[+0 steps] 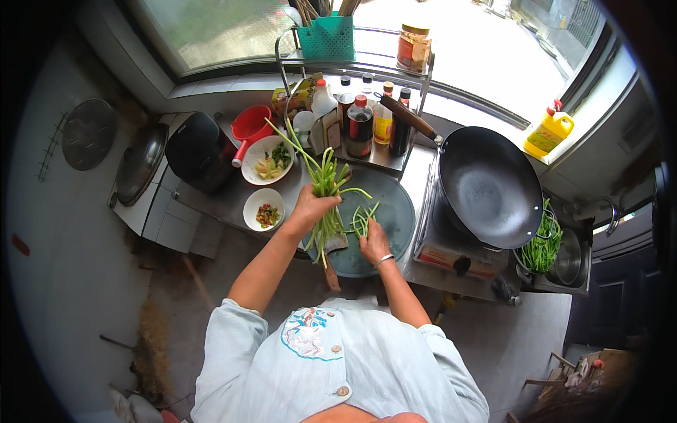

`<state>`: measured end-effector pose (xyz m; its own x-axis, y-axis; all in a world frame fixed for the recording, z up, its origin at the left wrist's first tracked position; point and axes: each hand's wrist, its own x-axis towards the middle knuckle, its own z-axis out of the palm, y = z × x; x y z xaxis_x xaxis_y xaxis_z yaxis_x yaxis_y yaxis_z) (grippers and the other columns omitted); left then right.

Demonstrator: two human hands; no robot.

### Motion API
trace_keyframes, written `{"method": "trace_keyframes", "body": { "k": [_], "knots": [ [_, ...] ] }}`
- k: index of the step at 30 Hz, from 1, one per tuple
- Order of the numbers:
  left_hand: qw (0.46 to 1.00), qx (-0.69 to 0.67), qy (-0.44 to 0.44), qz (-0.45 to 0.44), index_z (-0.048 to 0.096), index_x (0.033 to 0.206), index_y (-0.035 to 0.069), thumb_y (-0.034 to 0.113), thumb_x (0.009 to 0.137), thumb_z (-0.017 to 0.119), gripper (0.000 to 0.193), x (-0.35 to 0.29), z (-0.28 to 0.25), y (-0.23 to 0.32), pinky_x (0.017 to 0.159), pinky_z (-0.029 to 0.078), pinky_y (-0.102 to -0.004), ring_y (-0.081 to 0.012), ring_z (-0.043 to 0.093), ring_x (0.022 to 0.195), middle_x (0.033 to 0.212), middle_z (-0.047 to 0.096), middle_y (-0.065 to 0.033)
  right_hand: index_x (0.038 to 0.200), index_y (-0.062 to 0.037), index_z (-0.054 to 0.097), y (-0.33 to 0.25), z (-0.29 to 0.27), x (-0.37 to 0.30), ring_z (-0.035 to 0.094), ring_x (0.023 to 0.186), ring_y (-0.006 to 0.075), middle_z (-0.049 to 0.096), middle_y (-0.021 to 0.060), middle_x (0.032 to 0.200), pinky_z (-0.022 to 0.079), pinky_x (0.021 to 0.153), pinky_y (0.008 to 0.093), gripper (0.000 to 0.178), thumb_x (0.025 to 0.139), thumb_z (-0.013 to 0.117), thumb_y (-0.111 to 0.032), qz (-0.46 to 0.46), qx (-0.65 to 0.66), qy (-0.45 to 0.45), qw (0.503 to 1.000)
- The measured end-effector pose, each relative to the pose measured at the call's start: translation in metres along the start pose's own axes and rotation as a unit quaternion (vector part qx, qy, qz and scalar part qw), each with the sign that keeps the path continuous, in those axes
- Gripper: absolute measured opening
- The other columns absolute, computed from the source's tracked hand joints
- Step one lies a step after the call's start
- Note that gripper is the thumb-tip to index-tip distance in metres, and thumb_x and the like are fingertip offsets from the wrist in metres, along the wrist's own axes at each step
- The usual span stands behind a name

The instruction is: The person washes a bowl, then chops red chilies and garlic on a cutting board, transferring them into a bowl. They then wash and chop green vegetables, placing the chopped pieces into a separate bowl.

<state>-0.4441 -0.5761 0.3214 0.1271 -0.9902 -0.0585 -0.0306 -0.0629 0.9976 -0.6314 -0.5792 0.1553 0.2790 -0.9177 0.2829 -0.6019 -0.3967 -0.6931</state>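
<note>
My left hand [312,209] is closed around a bunch of long green vegetable stalks [326,178], raised over the left part of a round grey-green cutting board [388,211]. A few thinner green stems [362,217] are in my right hand [374,241], low over the board's middle; its fingertips are partly hidden. Below the bunch lies a knife, its wooden handle [331,276] sticking out past the board's near edge. Most of its blade is hidden by the stalks.
Left of the board stand a bowl of chopped peppers [267,210], a bowl of cut aromatics [268,161] and a red strainer [251,125]. Sauce bottles [360,127] stand behind it. To the right, a black wok [490,183] sits on a stove, with a pot of greens [541,247] beyond.
</note>
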Motion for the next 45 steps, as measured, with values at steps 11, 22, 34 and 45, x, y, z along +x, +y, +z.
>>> {"method": "trace_keyframes", "body": {
  "k": [11, 22, 34, 45],
  "knots": [
    [0.995, -0.069, -0.076, 0.02, 0.062, 0.088, 0.002, 0.003, 0.072, 0.068, 0.018, 0.019, -0.024, 0.012, 0.067, 0.045, -0.0247, -0.0084, 0.056, 0.073, 0.08, 0.061, 0.0, 0.105, -0.0045, 0.048, -0.118, 0.041, -0.057, 0.056, 0.086, 0.0353, 0.055, 0.0175, 0.092, 0.048, 0.068, 0.0446, 0.045, 0.07, 0.071, -0.02, 0.046, -0.147, -0.229, 0.961],
    [0.981, -0.065, -0.162, 0.078, 0.061, 0.085, 0.001, 0.002, 0.073, 0.065, 0.013, 0.016, -0.054, 0.06, 0.068, 0.045, -0.0239, -0.0078, 0.057, 0.074, 0.079, 0.061, 0.0, 0.111, -0.005, 0.047, -0.133, 0.025, -0.057, 0.058, 0.067, 0.0366, 0.056, 0.0198, 0.078, 0.05, 0.064, 0.0383, 0.045, 0.068, 0.059, -0.005, 0.047, 0.103, 0.012, 0.993],
    [0.966, 0.203, -0.159, 0.017, 0.061, 0.095, 0.002, 0.011, 0.064, 0.063, 0.032, 0.06, -0.001, -0.031, 0.074, 0.047, -0.0373, -0.031, 0.063, 0.082, 0.088, 0.065, -0.0174, 0.119, 0.006, 0.048, -0.107, -0.067, -0.111, 0.052, 0.052, 0.0096, 0.055, 0.0037, 0.073, 0.046, 0.046, 0.0234, 0.042, 0.078, 0.058, 0.004, 0.268, 0.392, 0.13, 0.87],
    [0.829, 0.525, -0.124, -0.148, 0.064, 0.1, 0.005, 0.012, 0.07, 0.064, 0.031, 0.064, 0.077, -0.118, 0.079, 0.051, -0.043, -0.0333, 0.061, 0.097, 0.101, 0.065, -0.0166, 0.118, 0.0053, 0.049, -0.061, -0.081, -0.123, 0.054, 0.052, 0.0104, 0.056, 0.0051, 0.074, 0.047, 0.043, 0.0246, 0.045, 0.075, 0.062, -0.001, 0.314, 0.307, 0.102, 0.893]
  ]
}}
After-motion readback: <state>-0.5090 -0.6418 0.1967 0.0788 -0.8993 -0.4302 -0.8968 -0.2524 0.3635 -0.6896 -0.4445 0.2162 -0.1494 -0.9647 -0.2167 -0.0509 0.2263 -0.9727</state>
